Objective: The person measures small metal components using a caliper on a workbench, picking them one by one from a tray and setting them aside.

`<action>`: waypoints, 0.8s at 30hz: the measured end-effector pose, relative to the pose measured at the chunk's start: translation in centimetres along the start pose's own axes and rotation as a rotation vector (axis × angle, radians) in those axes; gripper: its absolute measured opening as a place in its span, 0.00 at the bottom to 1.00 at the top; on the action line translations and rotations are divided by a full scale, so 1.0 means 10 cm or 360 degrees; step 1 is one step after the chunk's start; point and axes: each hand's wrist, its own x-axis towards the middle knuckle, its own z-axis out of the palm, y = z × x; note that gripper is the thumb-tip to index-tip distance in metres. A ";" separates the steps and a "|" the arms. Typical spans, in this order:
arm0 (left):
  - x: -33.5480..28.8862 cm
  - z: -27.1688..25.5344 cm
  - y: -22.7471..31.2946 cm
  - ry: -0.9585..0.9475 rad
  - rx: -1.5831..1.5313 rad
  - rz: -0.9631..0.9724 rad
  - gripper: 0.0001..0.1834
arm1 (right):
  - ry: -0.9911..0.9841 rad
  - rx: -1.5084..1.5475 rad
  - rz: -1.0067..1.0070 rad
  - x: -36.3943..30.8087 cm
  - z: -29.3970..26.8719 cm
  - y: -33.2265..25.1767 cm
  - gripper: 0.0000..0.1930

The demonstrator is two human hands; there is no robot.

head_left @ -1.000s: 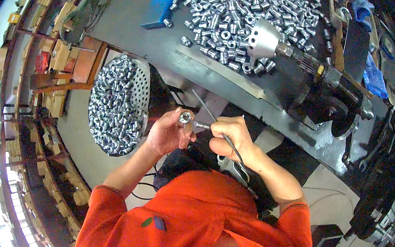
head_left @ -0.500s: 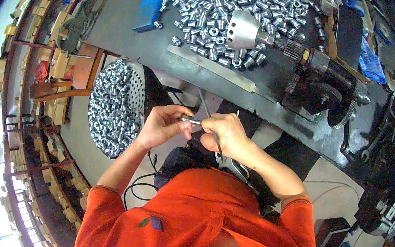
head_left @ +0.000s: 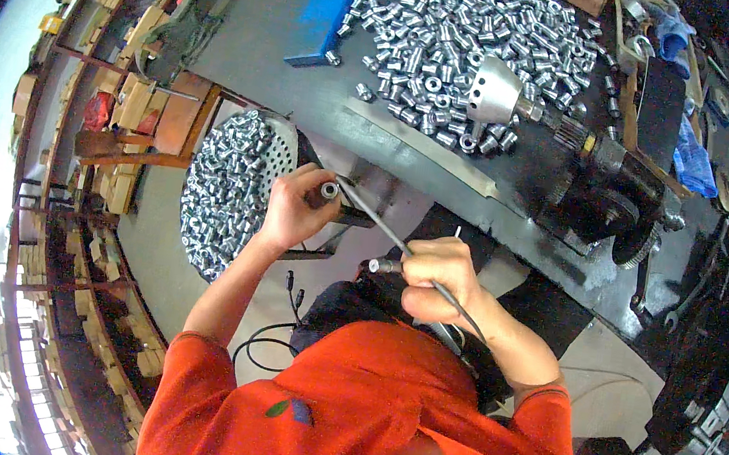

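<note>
Pinched in my left hand (head_left: 298, 210) is a small metal sleeve (head_left: 329, 190), its round bore showing. My right hand (head_left: 442, 278) is closed around a long thin grey rod (head_left: 372, 216), which slants up and left so that its far tip lies close to the sleeve. A short dark cylinder with a bright end (head_left: 384, 267) also sticks out of my right fist; its exact kind cannot be made out. Left of my left hand, a perforated round seat (head_left: 281, 146) bears a heap of similar metal sleeves (head_left: 224, 197).
On the dark workbench (head_left: 308, 98) lies a large pile of metal sleeves (head_left: 442, 37) beside a blue box (head_left: 325, 18). A geared machine with a silver cone-shaped head (head_left: 494, 92) stands at right. Shelves of boxes (head_left: 61, 254) line the left; black cables (head_left: 264, 342) hang below.
My hands have moved apart, the right down and to the right. The sleeve now faces its bore up, and the short cylinder is away from it. The whole view has shifted slightly.
</note>
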 end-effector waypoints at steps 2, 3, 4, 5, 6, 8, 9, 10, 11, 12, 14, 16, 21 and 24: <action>0.00 0.04 -0.06 0.0032 0.0051 0.0024 0.13 | -0.0014 0.0019 -0.0004 -0.03 0.03 0.04 0.15; 0.00 0.05 -0.08 0.0043 0.0072 0.0063 0.13 | -0.0021 0.0033 0.0024 -0.03 0.04 0.04 0.15; 0.00 0.08 -0.10 0.0053 0.0087 0.0101 0.13 | -0.0029 0.0043 0.0058 -0.03 0.04 0.04 0.15; 0.00 0.10 -0.11 0.0052 0.0115 0.0105 0.13 | -0.0032 0.0058 0.0091 -0.03 0.03 0.04 0.15; 0.00 0.13 -0.11 0.0051 0.0143 0.0110 0.14 | -0.0033 0.0073 0.0125 -0.02 0.03 0.04 0.15; 0.00 0.16 -0.12 0.0064 0.0193 0.0166 0.15 | -0.0029 0.0119 0.0196 -0.03 0.03 0.05 0.14; 0.00 0.17 -0.15 0.0078 0.0212 0.0219 0.15 | -0.0022 0.0145 0.0236 -0.05 0.04 0.07 0.14; 0.00 0.17 -0.16 0.0092 0.0232 0.0272 0.15 | -0.0014 0.0173 0.0275 -0.05 0.04 0.08 0.14; 0.00 0.17 -0.16 0.0082 0.0257 0.0275 0.16 | 0.0000 0.0235 0.0304 -0.04 0.03 0.08 0.13; 0.00 0.16 -0.16 0.0071 0.0283 0.0277 0.16 | 0.0015 0.0297 0.0333 -0.03 0.03 0.06 0.13; 0.00 0.16 -0.17 0.0062 0.0293 0.0294 0.16 | 0.0063 0.0379 0.0398 -0.02 0.02 0.05 0.13; 0.00 0.19 -0.21 0.0069 0.0261 0.0318 0.17 | 0.0120 0.0419 0.0473 -0.03 0.03 0.05 0.13; 0.00 0.21 -0.12 0.0013 0.0225 0.0414 0.16 | 0.0057 0.0434 0.0524 -0.02 0.01 0.07 0.13; 0.01 0.26 0.01 -0.0122 0.0199 0.0461 0.16 | 0.0009 0.0177 0.0369 -0.02 0.09 0.17 0.13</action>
